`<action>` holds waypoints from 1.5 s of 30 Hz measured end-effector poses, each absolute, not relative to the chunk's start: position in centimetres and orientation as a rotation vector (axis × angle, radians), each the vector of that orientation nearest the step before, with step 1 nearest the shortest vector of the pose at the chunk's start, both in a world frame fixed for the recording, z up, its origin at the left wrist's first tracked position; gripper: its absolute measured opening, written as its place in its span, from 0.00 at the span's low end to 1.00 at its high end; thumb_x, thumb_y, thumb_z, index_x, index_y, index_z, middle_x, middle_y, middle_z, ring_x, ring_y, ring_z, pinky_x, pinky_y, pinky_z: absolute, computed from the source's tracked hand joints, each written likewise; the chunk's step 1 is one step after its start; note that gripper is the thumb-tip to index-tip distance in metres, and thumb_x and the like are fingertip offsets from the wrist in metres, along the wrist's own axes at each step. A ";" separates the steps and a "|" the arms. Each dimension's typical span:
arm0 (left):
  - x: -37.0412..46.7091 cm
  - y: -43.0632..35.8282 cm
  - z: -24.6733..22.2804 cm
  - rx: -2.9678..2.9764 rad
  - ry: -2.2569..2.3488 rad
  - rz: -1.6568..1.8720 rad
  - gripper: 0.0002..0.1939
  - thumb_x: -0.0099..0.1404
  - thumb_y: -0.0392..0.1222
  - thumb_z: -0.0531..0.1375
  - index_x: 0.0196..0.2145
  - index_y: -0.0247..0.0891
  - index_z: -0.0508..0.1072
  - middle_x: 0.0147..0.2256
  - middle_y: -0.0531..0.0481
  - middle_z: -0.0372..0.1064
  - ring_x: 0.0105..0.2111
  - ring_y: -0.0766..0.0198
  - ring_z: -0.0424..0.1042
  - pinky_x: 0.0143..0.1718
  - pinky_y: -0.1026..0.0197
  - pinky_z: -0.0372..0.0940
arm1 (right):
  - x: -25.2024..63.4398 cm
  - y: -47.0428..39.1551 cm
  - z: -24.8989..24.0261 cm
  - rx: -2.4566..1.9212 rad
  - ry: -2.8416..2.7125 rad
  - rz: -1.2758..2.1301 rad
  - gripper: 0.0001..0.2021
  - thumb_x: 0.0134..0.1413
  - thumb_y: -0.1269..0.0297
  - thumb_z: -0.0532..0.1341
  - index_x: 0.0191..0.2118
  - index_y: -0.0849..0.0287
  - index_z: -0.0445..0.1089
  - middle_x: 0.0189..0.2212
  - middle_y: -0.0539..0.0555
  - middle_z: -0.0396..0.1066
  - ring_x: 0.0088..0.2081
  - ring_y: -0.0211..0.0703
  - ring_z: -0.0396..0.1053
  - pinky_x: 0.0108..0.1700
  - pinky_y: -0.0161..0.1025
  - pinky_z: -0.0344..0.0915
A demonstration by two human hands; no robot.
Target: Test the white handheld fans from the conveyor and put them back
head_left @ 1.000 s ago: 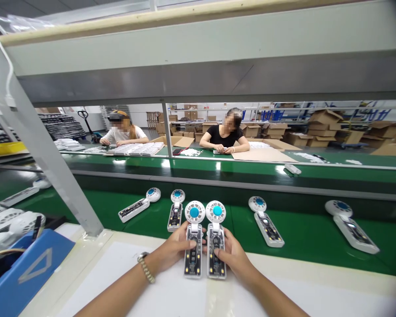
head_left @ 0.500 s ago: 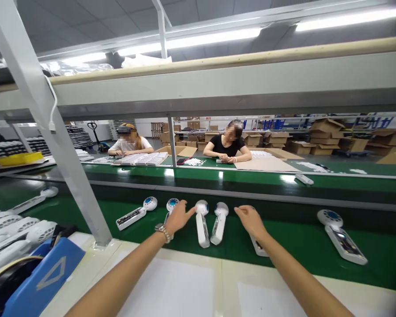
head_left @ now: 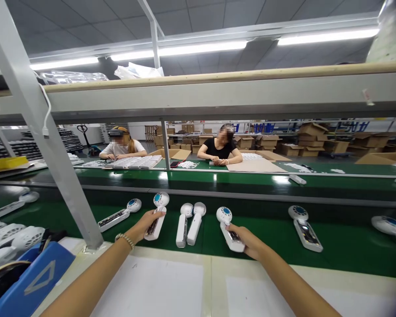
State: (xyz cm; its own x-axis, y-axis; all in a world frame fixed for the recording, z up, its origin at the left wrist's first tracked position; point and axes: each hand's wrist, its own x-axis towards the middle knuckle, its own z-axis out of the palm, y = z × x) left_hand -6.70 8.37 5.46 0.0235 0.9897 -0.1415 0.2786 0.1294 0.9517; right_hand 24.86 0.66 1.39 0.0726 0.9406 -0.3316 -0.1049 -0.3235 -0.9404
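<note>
My left hand [head_left: 144,225] is closed around the handle of a white handheld fan [head_left: 160,200] with a blue-centred round head, tilted up above the green belt. To the right, my right hand [head_left: 249,241] grips the handle side of another handheld fan [head_left: 224,215], whose open handle shows dark inner parts. Between the hands, two more fans lie side by side, a left one [head_left: 181,231] and a right one [head_left: 194,229], heads pointing away from me. Whether the right-hand fan still touches the belt I cannot tell.
More open-handled fans lie on the green belt [head_left: 267,237], one far right [head_left: 306,235] and one left [head_left: 114,219]. A slanted metal post [head_left: 57,145] and blue holder [head_left: 36,277] stand at left. An overhead shelf [head_left: 218,94] crosses above. Two people sit opposite.
My left hand has closed on a fan and raised it slightly. My right hand has come down onto the fan beside it. The view has shifted, and the fans appear farther left.
</note>
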 end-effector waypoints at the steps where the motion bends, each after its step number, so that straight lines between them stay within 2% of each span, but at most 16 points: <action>1: -6.1 7.6 5.6 1.291 1.360 0.953 0.18 0.48 0.50 0.64 0.32 0.38 0.64 0.23 0.52 0.67 0.27 0.59 0.71 0.26 0.62 0.65 | 24.4 0.1 1.6 -1.358 -0.871 1.451 0.11 0.41 0.60 0.64 0.27 0.60 0.64 0.23 0.55 0.72 0.29 0.46 0.73 0.31 0.39 0.69; 4: -3.3 5.2 5.4 1.211 1.149 0.967 0.20 0.50 0.49 0.64 0.37 0.40 0.62 0.28 0.52 0.69 0.30 0.61 0.72 0.33 0.60 0.68 | 22.7 -1.3 1.4 -1.201 -0.814 1.472 0.14 0.42 0.61 0.64 0.34 0.59 0.62 0.30 0.55 0.74 0.33 0.45 0.74 0.36 0.40 0.71; 7: -0.4 3.4 4.1 1.125 0.985 0.915 0.18 0.57 0.52 0.58 0.39 0.36 0.65 0.32 0.45 0.70 0.30 0.59 0.73 0.35 0.56 0.68 | 21.4 -2.2 0.2 -1.048 -0.711 1.462 0.21 0.40 0.60 0.66 0.41 0.58 0.61 0.35 0.53 0.74 0.29 0.44 0.74 0.32 0.40 0.71; 10: 1.6 2.4 2.1 0.917 0.698 0.831 0.17 0.55 0.40 0.60 0.42 0.36 0.63 0.40 0.42 0.69 0.33 0.57 0.73 0.38 0.52 0.67 | 21.2 -2.8 -0.9 -0.978 -0.610 1.463 0.26 0.39 0.61 0.67 0.46 0.58 0.61 0.34 0.53 0.75 0.29 0.46 0.74 0.29 0.38 0.70; 12: 2.2 2.1 0.8 0.907 0.634 0.801 0.20 0.50 0.32 0.61 0.42 0.36 0.63 0.41 0.44 0.68 0.33 0.57 0.73 0.39 0.51 0.67 | 21.4 -3.1 -1.1 -0.960 -0.586 1.468 0.28 0.39 0.61 0.67 0.49 0.57 0.60 0.36 0.55 0.75 0.32 0.48 0.74 0.28 0.37 0.69; 15: 2.4 1.8 -0.4 0.986 0.662 0.788 0.20 0.47 0.27 0.60 0.39 0.36 0.63 0.40 0.45 0.67 0.34 0.56 0.73 0.38 0.53 0.66 | 21.6 -3.3 -0.9 -0.971 -0.600 1.505 0.32 0.40 0.60 0.66 0.53 0.54 0.56 0.41 0.56 0.73 0.35 0.51 0.74 0.29 0.40 0.70; 18: 2.2 1.7 -0.6 1.039 0.683 0.772 0.20 0.48 0.28 0.60 0.40 0.36 0.63 0.38 0.46 0.67 0.34 0.57 0.73 0.38 0.54 0.65 | 21.3 -3.4 -1.0 -0.997 -0.652 1.547 0.36 0.40 0.59 0.66 0.56 0.52 0.52 0.44 0.56 0.71 0.36 0.52 0.73 0.32 0.45 0.70; 21: 2.1 1.5 -0.4 1.084 0.691 0.753 0.21 0.50 0.30 0.62 0.41 0.37 0.62 0.39 0.45 0.67 0.35 0.58 0.72 0.38 0.54 0.65 | 21.1 -3.5 -1.6 -1.004 -0.725 1.526 0.38 0.38 0.57 0.67 0.56 0.50 0.51 0.46 0.57 0.69 0.35 0.51 0.73 0.32 0.45 0.70; 25: 2.1 1.3 -0.1 1.110 0.725 0.776 0.21 0.51 0.35 0.63 0.42 0.38 0.61 0.45 0.43 0.64 0.38 0.55 0.72 0.37 0.54 0.65 | 21.3 -3.6 -2.0 -1.004 -0.809 1.488 0.36 0.38 0.53 0.67 0.55 0.50 0.52 0.47 0.58 0.67 0.34 0.50 0.73 0.32 0.44 0.69; 29: 2.2 1.0 0.5 1.121 0.717 0.813 0.21 0.50 0.37 0.65 0.41 0.37 0.61 0.44 0.42 0.63 0.39 0.54 0.71 0.36 0.55 0.65 | 21.5 -3.7 -1.6 -1.051 -0.802 1.526 0.35 0.39 0.52 0.65 0.54 0.49 0.53 0.43 0.56 0.70 0.31 0.47 0.73 0.32 0.44 0.68; 33: 2.2 0.8 0.7 1.121 0.683 0.801 0.22 0.51 0.37 0.65 0.42 0.37 0.61 0.48 0.41 0.61 0.39 0.53 0.71 0.37 0.52 0.65 | 21.3 -3.8 -1.2 -1.033 -0.788 1.485 0.34 0.39 0.52 0.66 0.53 0.47 0.53 0.44 0.56 0.68 0.33 0.48 0.72 0.34 0.45 0.68; 40: 2.0 0.9 0.6 1.138 0.668 0.792 0.20 0.52 0.36 0.64 0.41 0.38 0.62 0.45 0.43 0.62 0.39 0.55 0.71 0.39 0.51 0.65 | 21.3 -3.9 -0.8 -1.036 -0.831 1.538 0.39 0.42 0.52 0.64 0.58 0.51 0.45 0.29 0.51 0.71 0.29 0.46 0.71 0.34 0.44 0.67; 42: 2.0 1.0 0.5 1.119 0.666 0.792 0.20 0.52 0.36 0.65 0.41 0.38 0.62 0.44 0.44 0.63 0.39 0.56 0.71 0.40 0.52 0.66 | 21.2 -4.0 -0.8 -1.000 -0.847 1.535 0.41 0.41 0.53 0.65 0.59 0.52 0.43 0.30 0.51 0.71 0.30 0.47 0.71 0.35 0.44 0.67; 45: 2.0 1.1 0.3 1.087 0.666 0.814 0.22 0.50 0.36 0.66 0.41 0.38 0.62 0.42 0.46 0.64 0.38 0.57 0.70 0.41 0.52 0.66 | 21.0 -4.0 -1.0 -0.940 -0.871 1.521 0.43 0.41 0.55 0.66 0.60 0.52 0.41 0.37 0.53 0.69 0.34 0.47 0.71 0.36 0.45 0.68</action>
State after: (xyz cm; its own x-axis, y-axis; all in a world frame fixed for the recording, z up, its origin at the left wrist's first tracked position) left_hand 2.04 1.08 0.32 0.5445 0.8354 -0.0750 -0.2399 0.2409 0.9404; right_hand 21.02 -4.04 -1.01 -0.0916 0.9899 -0.1079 -0.4082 -0.1361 -0.9027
